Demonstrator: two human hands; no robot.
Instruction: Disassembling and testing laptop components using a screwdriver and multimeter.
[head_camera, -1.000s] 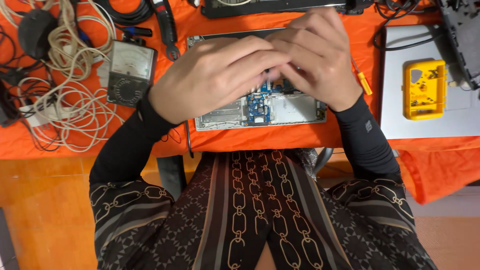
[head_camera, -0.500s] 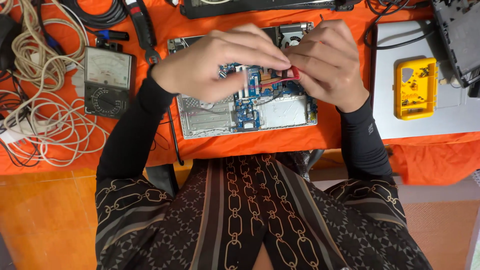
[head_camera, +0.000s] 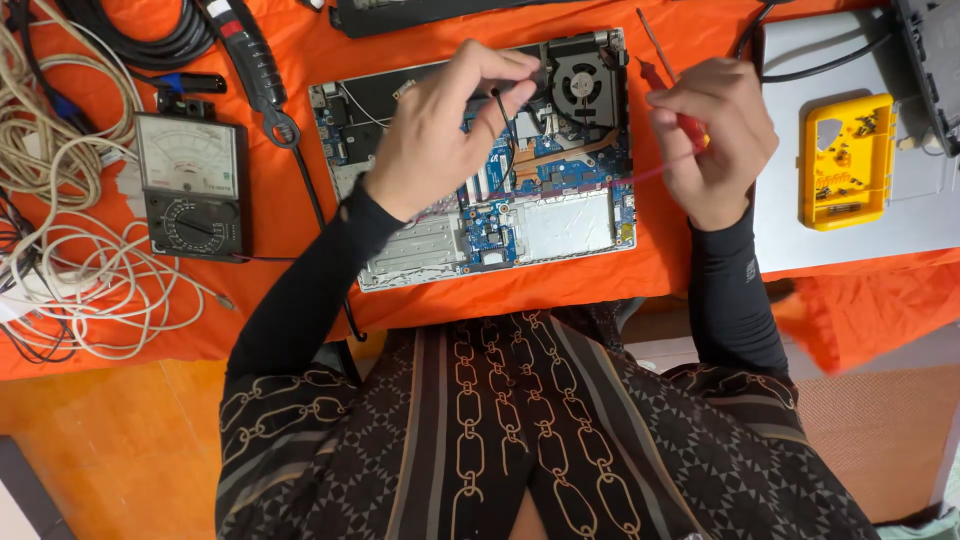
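Left hand: your left hand (head_camera: 430, 140) hovers over the middle of the opened laptop (head_camera: 480, 160), thumb and forefinger pinched on a thin black probe (head_camera: 500, 115) whose tip points down at the board.
Right hand: your right hand (head_camera: 712, 135) sits past the laptop's right edge, clenched round a red probe (head_camera: 670, 125); its thin red shaft runs left across the blue circuit board (head_camera: 490, 230).
What changed: a second ago both your hands were bunched together over the board, hiding it; half a second ago they began to part with something red between them. Now they are well apart and the board, the fan (head_camera: 582, 78) and the copper heat pipe (head_camera: 560, 155) are all exposed.
What that means: by the look of it you have moved from close fingertip work to holding one lead in each grip, ready to touch points on the board.
Where the laptop is: lying bottom-up near the middle of the bench (head_camera: 300, 250), on the orange cloth.
Nearby: an analogue meter (head_camera: 190, 185) towards the left edge, coiled white cable (head_camera: 70, 270) beyond it, and a yellow parts tray (head_camera: 848, 160) on a grey laptop lid (head_camera: 870, 235) at the right.
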